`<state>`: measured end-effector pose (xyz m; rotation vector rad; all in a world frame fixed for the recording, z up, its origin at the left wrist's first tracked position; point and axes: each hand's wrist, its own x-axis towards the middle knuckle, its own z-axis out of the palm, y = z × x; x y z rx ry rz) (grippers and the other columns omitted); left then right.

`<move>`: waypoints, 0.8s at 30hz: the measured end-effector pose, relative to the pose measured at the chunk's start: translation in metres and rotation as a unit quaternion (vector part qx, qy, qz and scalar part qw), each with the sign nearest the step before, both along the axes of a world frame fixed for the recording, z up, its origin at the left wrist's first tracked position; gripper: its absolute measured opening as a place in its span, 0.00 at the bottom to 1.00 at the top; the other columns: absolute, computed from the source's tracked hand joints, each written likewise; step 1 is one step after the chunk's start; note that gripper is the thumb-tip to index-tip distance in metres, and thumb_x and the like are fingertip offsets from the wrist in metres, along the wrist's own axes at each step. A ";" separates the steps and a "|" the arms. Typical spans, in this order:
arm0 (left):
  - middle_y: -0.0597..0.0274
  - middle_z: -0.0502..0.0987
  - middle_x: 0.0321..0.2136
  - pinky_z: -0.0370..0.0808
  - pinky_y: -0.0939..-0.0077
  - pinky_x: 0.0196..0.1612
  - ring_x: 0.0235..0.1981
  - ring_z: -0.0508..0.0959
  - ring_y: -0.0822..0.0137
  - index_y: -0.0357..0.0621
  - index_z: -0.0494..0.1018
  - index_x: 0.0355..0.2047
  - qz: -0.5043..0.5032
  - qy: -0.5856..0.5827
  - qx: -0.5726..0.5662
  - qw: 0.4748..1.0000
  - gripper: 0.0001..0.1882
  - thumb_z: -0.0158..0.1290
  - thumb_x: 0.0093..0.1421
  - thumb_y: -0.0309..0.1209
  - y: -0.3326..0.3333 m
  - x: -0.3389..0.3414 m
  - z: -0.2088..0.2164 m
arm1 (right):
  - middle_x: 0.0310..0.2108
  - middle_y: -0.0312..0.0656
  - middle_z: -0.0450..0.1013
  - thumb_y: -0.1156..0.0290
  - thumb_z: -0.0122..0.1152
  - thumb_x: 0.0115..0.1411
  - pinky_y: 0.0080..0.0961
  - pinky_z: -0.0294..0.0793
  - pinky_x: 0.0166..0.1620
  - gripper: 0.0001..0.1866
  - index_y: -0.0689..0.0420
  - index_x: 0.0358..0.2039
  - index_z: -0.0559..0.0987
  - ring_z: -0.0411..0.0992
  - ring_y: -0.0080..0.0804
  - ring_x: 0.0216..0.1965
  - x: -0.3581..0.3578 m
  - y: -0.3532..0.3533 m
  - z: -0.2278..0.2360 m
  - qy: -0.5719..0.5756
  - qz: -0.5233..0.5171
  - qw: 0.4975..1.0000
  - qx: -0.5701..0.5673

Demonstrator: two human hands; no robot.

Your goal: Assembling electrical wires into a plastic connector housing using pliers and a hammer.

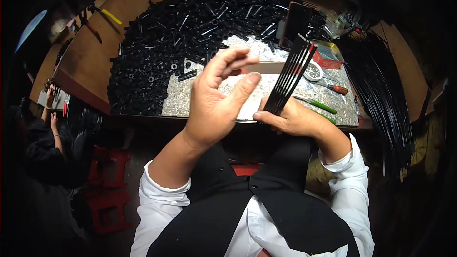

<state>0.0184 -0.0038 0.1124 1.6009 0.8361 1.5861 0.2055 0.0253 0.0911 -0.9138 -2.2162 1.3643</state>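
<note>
My right hand (pixel 296 117) is closed round the lower ends of several thin black rods (pixel 288 78). They fan slightly and lean up to the right over the work board's front edge, their tips pale and one marked red. My left hand (pixel 212 93) is raised to the left of the rods, fingers curved and apart from the thumb, with nothing visible in it. Below both hands is a speckled light board (pixel 178 100). Green-handled pliers (pixel 320 104) lie just beyond my right wrist, partly hidden by it.
A big heap of small black tubular parts (pixel 157 47) covers the table's left and back. A phone (pixel 296 24) stands upright behind the board. At right are a screwdriver (pixel 335 88), a red box (pixel 328 57) and a long bundle of black rods (pixel 381 85). Another person (pixel 47 147) sits far left.
</note>
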 end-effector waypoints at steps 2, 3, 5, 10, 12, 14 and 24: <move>0.51 0.74 0.46 0.70 0.78 0.50 0.48 0.74 0.69 0.33 0.63 0.53 -0.006 0.018 0.002 1.000 0.20 0.51 0.60 0.22 -0.001 0.001 -0.001 | 0.16 0.34 0.66 0.66 0.57 0.61 0.21 0.67 0.21 0.11 0.59 0.26 0.72 0.68 0.23 0.17 -0.003 0.002 -0.010 0.014 0.053 0.995 0.079; 0.51 0.75 0.46 0.70 0.77 0.51 0.49 0.74 0.69 0.33 0.63 0.54 -0.024 0.034 0.006 0.999 0.22 0.52 0.60 0.22 -0.001 0.005 -0.001 | 0.17 0.35 0.67 0.66 0.58 0.61 0.23 0.69 0.24 0.11 0.59 0.26 0.73 0.69 0.25 0.19 -0.002 0.002 -0.020 0.007 0.073 0.991 0.108; 0.53 0.75 0.44 0.70 0.76 0.51 0.48 0.74 0.68 0.32 0.61 0.55 -0.029 0.083 0.010 0.996 0.24 0.53 0.58 0.22 -0.002 0.009 0.002 | 0.32 0.47 0.73 0.65 0.57 0.60 0.33 0.72 0.41 0.13 0.62 0.38 0.74 0.73 0.41 0.37 -0.005 -0.003 -0.036 0.006 0.115 0.985 0.131; 0.54 0.78 0.37 0.75 0.80 0.44 0.41 0.78 0.71 0.33 0.60 0.56 -0.187 -0.014 -0.170 0.968 0.22 0.49 0.61 0.20 -0.003 0.010 0.011 | 0.34 0.53 0.73 0.64 0.56 0.60 0.39 0.71 0.42 0.15 0.63 0.40 0.73 0.72 0.50 0.38 -0.011 -0.011 -0.051 -0.001 0.138 0.987 0.076; 0.54 0.79 0.34 0.76 0.81 0.42 0.38 0.79 0.71 0.34 0.60 0.57 -0.171 0.024 -0.136 0.976 0.23 0.49 0.61 0.20 -0.004 0.008 0.012 | 0.33 0.51 0.74 0.64 0.56 0.60 0.39 0.71 0.41 0.14 0.62 0.40 0.73 0.73 0.49 0.37 -0.010 -0.012 -0.051 0.006 0.144 0.987 0.070; 0.54 0.80 0.31 0.75 0.82 0.40 0.36 0.79 0.73 0.35 0.61 0.57 -0.147 0.060 -0.111 0.981 0.24 0.50 0.61 0.21 -0.010 0.007 0.015 | 0.34 0.50 0.74 0.62 0.55 0.60 0.37 0.71 0.42 0.15 0.61 0.40 0.74 0.73 0.46 0.39 -0.004 -0.012 -0.051 -0.033 0.170 0.981 0.083; 0.53 0.76 0.20 0.70 0.79 0.20 0.15 0.73 0.70 0.30 0.62 0.56 -0.089 0.154 0.108 0.978 0.28 0.57 0.55 0.24 -0.028 0.022 0.014 | 0.44 0.45 0.71 0.60 0.53 0.62 0.31 0.68 0.49 0.17 0.60 0.44 0.71 0.68 0.35 0.47 0.013 -0.003 -0.108 0.243 0.125 0.962 -0.006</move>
